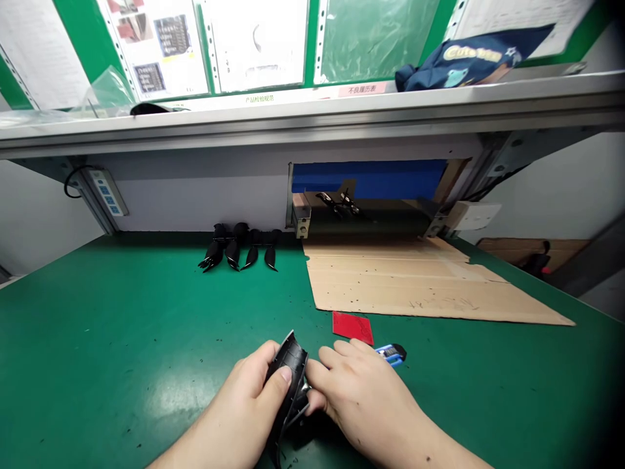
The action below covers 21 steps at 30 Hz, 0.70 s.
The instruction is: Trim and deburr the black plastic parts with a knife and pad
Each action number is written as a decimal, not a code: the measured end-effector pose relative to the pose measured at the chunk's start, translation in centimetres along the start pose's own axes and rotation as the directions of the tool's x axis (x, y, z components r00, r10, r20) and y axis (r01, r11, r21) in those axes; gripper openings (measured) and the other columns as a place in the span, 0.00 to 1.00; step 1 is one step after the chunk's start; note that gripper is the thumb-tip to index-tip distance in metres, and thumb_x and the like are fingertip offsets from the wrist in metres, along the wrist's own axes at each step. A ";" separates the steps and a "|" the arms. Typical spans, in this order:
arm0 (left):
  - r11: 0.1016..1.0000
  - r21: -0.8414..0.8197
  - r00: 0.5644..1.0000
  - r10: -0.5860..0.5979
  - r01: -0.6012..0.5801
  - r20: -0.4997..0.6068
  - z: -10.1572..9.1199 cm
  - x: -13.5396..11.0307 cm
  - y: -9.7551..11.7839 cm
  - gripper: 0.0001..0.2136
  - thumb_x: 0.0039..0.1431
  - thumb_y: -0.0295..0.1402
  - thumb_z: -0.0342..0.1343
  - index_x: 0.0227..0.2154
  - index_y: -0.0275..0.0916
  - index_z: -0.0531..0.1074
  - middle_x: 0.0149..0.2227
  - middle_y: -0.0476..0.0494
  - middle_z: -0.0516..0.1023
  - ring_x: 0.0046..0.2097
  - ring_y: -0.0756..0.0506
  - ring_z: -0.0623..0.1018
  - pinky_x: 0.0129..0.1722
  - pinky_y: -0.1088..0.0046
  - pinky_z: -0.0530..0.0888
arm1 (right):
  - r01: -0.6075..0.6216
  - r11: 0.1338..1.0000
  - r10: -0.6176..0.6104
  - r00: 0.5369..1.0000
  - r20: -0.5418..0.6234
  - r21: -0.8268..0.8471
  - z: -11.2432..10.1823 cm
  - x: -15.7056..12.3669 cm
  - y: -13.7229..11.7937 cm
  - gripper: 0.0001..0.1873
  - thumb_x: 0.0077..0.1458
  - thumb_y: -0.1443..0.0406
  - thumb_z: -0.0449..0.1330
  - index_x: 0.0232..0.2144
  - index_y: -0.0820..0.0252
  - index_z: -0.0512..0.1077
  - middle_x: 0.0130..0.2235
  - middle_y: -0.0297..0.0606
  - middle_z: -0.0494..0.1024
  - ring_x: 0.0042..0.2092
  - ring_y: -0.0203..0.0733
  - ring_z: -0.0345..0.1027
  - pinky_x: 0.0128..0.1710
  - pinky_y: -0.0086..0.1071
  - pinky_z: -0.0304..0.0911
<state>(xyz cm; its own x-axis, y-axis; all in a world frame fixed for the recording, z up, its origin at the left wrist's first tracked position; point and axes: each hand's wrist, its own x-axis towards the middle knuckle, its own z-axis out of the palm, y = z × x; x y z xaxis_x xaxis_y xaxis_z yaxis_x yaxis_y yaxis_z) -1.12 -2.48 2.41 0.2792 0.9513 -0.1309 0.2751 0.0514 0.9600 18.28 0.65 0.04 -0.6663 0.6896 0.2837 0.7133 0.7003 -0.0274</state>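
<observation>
A black moulded part [288, 384] stands on edge, curved and ribbed, just above the table between the two hands. The left hand [239, 404] holds it in a narrow grip, with the thumb [282, 384] pressed flat on its ribbed face. The right hand [361, 397] closes on its other side in an equally narrow grip, fingers curled in against the lower edge. Just beyond the right hand lie a blue utility knife [390, 354] and a red card [352, 327], near each other but apart. The green table [122, 306] is flecked with small dark bits. Farther off, a row of similar black parts [239, 251] lies by the back edge, beside a cardboard sheet [420, 286]. Above them runs a metal shelf [312, 117] bearing a dark blue bag [469, 58], with printed sheets [258, 45] behind it and a power strip [108, 192] beneath it.
</observation>
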 end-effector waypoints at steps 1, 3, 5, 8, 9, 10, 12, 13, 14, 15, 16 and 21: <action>1.000 0.026 1.000 0.010 -0.010 0.004 0.0 0.0 -0.1 0.12 0.64 0.43 0.46 0.34 0.39 0.66 0.31 0.49 0.70 0.31 0.49 0.67 0.29 0.76 0.63 | -0.001 0.999 -0.002 0.999 0.051 0.041 0.1 0.0 0.1 0.11 0.60 0.63 0.61 0.27 0.59 0.66 0.27 0.36 0.69 0.28 0.43 0.58 0.30 0.35 0.44; 0.998 0.059 0.999 0.030 -0.031 0.011 0.1 -0.1 -0.3 0.12 0.66 0.42 0.44 0.34 0.40 0.65 0.30 0.51 0.69 0.31 0.50 0.66 0.30 0.76 0.62 | 0.023 0.992 -0.037 0.993 0.116 0.122 -0.1 0.1 0.5 0.15 0.65 0.58 0.56 0.27 0.59 0.66 0.27 0.35 0.70 0.28 0.42 0.59 0.29 0.34 0.47; 0.997 0.063 0.999 0.046 -0.046 0.004 0.1 -0.2 -0.2 0.12 0.66 0.42 0.44 0.34 0.40 0.65 0.29 0.52 0.67 0.32 0.50 0.65 0.32 0.76 0.62 | 0.063 0.964 -0.103 0.984 0.148 0.257 -0.6 0.1 1.2 0.23 0.69 0.50 0.47 0.27 0.58 0.63 0.26 0.31 0.69 0.27 0.38 0.60 0.28 0.30 0.50; 0.999 0.027 0.999 0.041 -0.041 0.010 0.1 -0.1 0.2 0.11 0.66 0.42 0.44 0.36 0.40 0.66 0.29 0.53 0.66 0.32 0.50 0.65 0.33 0.76 0.62 | 0.024 0.810 -0.119 0.985 0.125 0.585 -1.8 0.0 2.3 0.31 0.65 0.40 0.39 0.25 0.57 0.57 0.23 0.27 0.61 0.25 0.35 0.55 0.23 0.26 0.50; 0.999 0.014 0.999 0.037 -0.037 0.011 0.0 -0.1 0.4 0.11 0.66 0.41 0.44 0.36 0.40 0.66 0.29 0.53 0.66 0.32 0.50 0.65 0.33 0.76 0.62 | 0.000 0.755 -0.067 0.995 0.077 0.656 -2.2 -0.1 2.7 0.31 0.64 0.39 0.39 0.24 0.57 0.56 0.23 0.27 0.60 0.25 0.35 0.54 0.23 0.26 0.49; 0.999 0.001 0.999 0.034 -0.034 0.011 0.0 -0.1 0.5 0.11 0.66 0.41 0.45 0.36 0.40 0.66 0.29 0.53 0.65 0.31 0.50 0.64 0.32 0.76 0.62 | -0.006 0.728 0.000 1.000 0.009 0.686 -2.5 -0.1 2.9 0.30 0.64 0.40 0.42 0.25 0.57 0.56 0.24 0.27 0.59 0.25 0.36 0.54 0.24 0.27 0.50; 0.999 -0.037 0.999 0.034 -0.033 0.017 0.0 0.0 0.9 0.10 0.65 0.39 0.46 0.35 0.40 0.67 0.30 0.53 0.66 0.32 0.50 0.65 0.33 0.76 0.63 | 0.042 0.776 0.074 0.985 -0.157 0.630 -2.9 -0.3 3.1 0.26 0.65 0.43 0.48 0.28 0.57 0.60 0.28 0.30 0.62 0.28 0.37 0.57 0.27 0.27 0.52; 0.997 -0.065 0.999 0.031 -0.028 0.038 0.1 0.0 1.0 0.09 0.65 0.39 0.47 0.35 0.39 0.67 0.30 0.52 0.67 0.32 0.50 0.65 0.33 0.76 0.64 | 0.085 0.826 0.052 0.973 -0.226 0.558 -3.1 -0.4 3.0 0.23 0.66 0.45 0.50 0.31 0.57 0.62 0.32 0.34 0.65 0.31 0.38 0.59 0.29 0.28 0.54; 0.995 -0.097 0.997 0.022 -0.016 0.070 0.1 0.0 1.1 0.08 0.64 0.38 0.48 0.37 0.39 0.67 0.31 0.51 0.70 0.33 0.50 0.66 0.34 0.75 0.64 | 0.138 0.875 -0.007 0.962 -0.272 0.465 -3.1 -0.4 2.7 0.21 0.66 0.47 0.51 0.34 0.58 0.64 0.37 0.38 0.68 0.33 0.40 0.61 0.31 0.30 0.56; 0.991 -0.133 0.994 0.012 0.003 0.106 0.2 -0.1 1.1 0.07 0.63 0.37 0.49 0.39 0.39 0.67 0.32 0.50 0.72 0.33 0.49 0.68 0.34 0.75 0.65 | 0.198 0.910 -0.093 0.953 -0.287 0.364 -3.2 -0.5 2.4 0.19 0.67 0.49 0.50 0.37 0.58 0.66 0.43 0.43 0.68 0.36 0.42 0.63 0.33 0.32 0.56; 0.985 -0.169 0.989 0.001 0.024 0.145 0.3 -0.1 1.1 0.09 0.62 0.36 0.50 0.42 0.40 0.66 0.33 0.49 0.73 0.34 0.49 0.69 0.35 0.74 0.65 | 0.258 0.928 -0.183 0.944 -0.276 0.268 -3.2 -0.5 2.0 0.17 0.69 0.52 0.49 0.39 0.58 0.67 0.49 0.47 0.67 0.37 0.43 0.64 0.34 0.34 0.56; 0.927 -0.343 0.976 -0.085 0.150 0.199 0.3 0.2 0.6 0.29 0.54 0.40 0.61 0.57 0.41 0.57 0.36 0.47 0.74 0.35 0.48 0.71 0.35 0.74 0.66 | 0.359 0.928 -0.351 0.932 -0.095 0.103 -2.8 -0.4 0.4 0.13 0.64 0.73 0.45 0.33 0.60 0.67 0.46 0.42 0.72 0.33 0.40 0.65 0.30 0.34 0.52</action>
<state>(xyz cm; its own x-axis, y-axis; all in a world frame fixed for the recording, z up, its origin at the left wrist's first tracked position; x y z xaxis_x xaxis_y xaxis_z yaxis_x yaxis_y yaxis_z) -0.64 -2.34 2.86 0.4322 0.8640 -0.2582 -0.0186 0.2948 0.9554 19.43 0.20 2.58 -0.8502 0.3796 0.3648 0.3998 0.9163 -0.0218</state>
